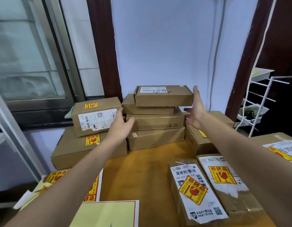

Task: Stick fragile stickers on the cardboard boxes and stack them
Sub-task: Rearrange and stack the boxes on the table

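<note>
A central stack [155, 118] of 4 flat cardboard boxes is seen at the far edge of the worktop [142, 174], against the pale wall, and is taken here as the landmark. The top box [163, 95] is laid with its long axis running left to right, its white label facing up and its long side turned toward the camera; it sits shifted to the right of the box beneath it, so the stack is not squared.

The right hand [195, 108] is held open with straight fingers, the fingertips laid against the right end of the top box, the thumb spread out below. The left hand [120, 123] is also open, fingers relaxed, set at the left side of the stack near its 2 middle boxes; whether contact is made cannot be told. Both hands appear placed to steady or align the stack from either end.

Left of the stack, a labelled box [96, 115] bearing a fragile sticker [91, 105] is rested on a larger stickered box. Nearer than the stack, to its right, 2 stickered parcels [207, 185] are laid lengthwise. Nearer and to its left, a sticker sheet [92, 189] is spread on the worktop.

No fragile sticker can be seen on the top box.
</note>
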